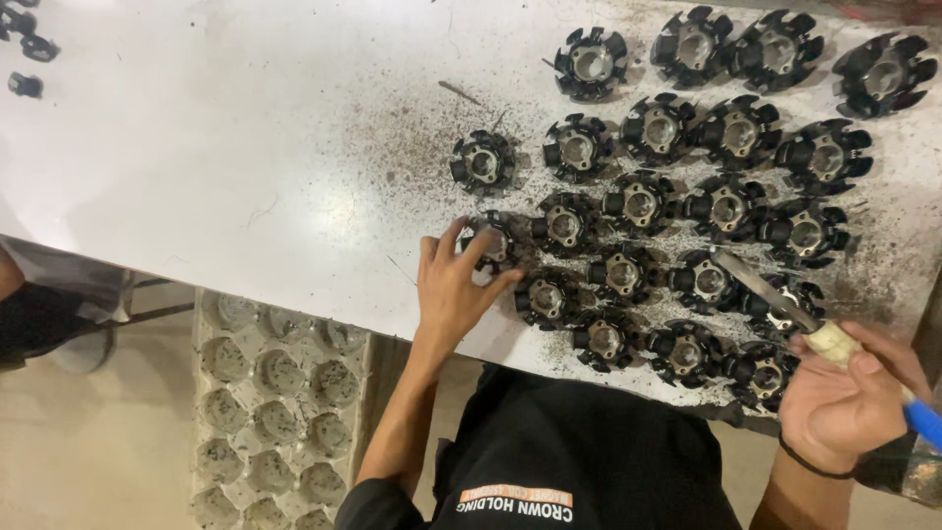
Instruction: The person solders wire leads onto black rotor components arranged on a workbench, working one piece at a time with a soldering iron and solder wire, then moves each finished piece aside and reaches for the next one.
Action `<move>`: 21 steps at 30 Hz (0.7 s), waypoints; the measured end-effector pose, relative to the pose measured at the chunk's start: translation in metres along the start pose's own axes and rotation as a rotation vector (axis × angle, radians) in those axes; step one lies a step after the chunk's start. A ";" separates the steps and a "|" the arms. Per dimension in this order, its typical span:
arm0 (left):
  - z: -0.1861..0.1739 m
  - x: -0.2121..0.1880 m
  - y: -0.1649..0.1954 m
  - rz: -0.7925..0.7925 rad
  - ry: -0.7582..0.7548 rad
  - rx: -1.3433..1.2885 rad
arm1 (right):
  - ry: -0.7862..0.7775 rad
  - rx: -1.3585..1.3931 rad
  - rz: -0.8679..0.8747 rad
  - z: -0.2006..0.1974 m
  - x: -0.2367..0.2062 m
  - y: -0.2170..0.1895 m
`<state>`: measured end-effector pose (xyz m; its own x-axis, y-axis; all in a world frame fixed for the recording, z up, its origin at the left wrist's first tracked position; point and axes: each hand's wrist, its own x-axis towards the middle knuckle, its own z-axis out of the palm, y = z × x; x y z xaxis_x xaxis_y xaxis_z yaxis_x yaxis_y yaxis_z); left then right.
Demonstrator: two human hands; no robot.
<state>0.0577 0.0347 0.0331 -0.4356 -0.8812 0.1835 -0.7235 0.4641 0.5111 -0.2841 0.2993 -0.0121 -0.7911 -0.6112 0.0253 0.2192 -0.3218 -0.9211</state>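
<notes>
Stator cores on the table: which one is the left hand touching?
The left hand grips the core at the cluster's lower-left edge, left of its row; the other cores lie untouched.

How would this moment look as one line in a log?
left hand: grips black ring part on white table | right hand: holds knife over parts

A white, scratched table (245, 147) carries about two dozen black star-shaped metal parts (726, 208) set close together in slanting rows on its right half, dark grit scattered among them, and a few small black pieces (27, 47) at its far left corner.
</notes>
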 end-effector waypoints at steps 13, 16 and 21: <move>0.079 0.222 -0.012 0.660 0.090 0.093 | -0.070 -0.049 -0.083 0.024 0.000 -0.014; 0.101 0.234 -0.011 0.613 -0.051 0.056 | -0.014 -0.027 -0.130 0.017 -0.005 -0.014; 0.108 0.237 -0.002 0.531 -0.173 -0.011 | 0.001 0.045 -0.100 0.012 -0.003 -0.005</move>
<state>-0.1022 -0.1654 -0.0149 -0.8207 -0.4991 0.2782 -0.3759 0.8383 0.3951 -0.2760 0.2942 -0.0034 -0.8107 -0.5738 0.1164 0.1642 -0.4137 -0.8955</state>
